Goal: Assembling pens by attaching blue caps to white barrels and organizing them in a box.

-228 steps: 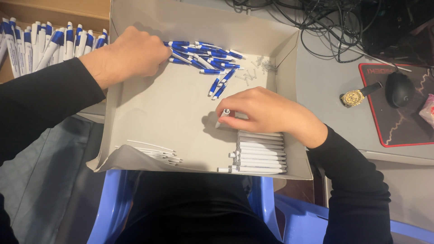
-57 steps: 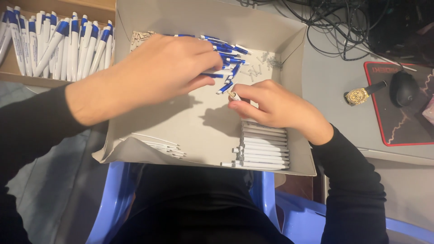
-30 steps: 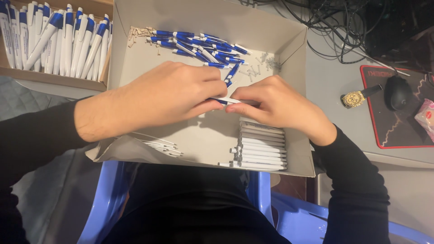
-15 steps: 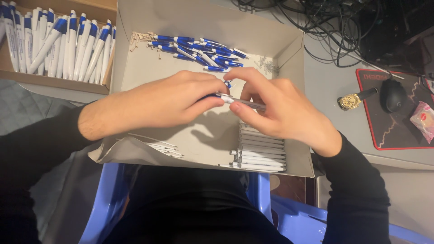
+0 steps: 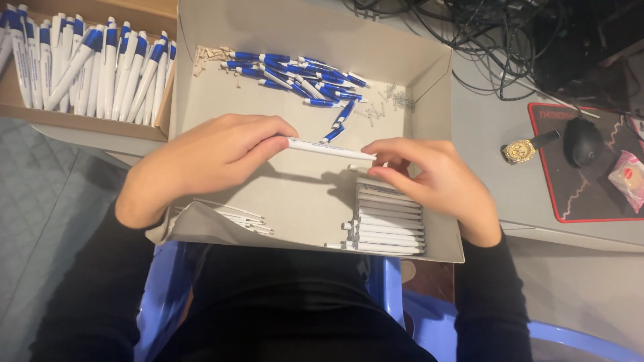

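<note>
Nearest the viewer, a blue plastic chair (image 5: 168, 288) shows beneath the lap, with an open cardboard box (image 5: 429, 74) resting above it. At the box's near right corner lies a neat stack of white barrels (image 5: 389, 221); at the near left, a few thin white refills (image 5: 238, 218). Above the box floor, the left hand (image 5: 201, 161) pinches one end of a white pen barrel (image 5: 329, 149), its grip closed on that end between thumb and fingers. The right hand (image 5: 436, 177) hovers at the barrel's other end, fingers curled and slightly apart, fingertips touching or just beside the tip; contact cannot be confirmed. The barrel is held level, above the stack. It appears light, stiff and smooth, hence liable to slip or roll; a hold near either end, with both hands, should steady it. Farther back lie loose blue caps (image 5: 302, 74) and small springs (image 5: 392, 100). To the far left, a second box holds finished blue-and-white pens (image 5: 94, 67). On the desk (image 5: 483, 188) at right sit a gold watch (image 5: 520, 151), a black mouse (image 5: 582, 141) and tangled cables (image 5: 483, 33).
</note>
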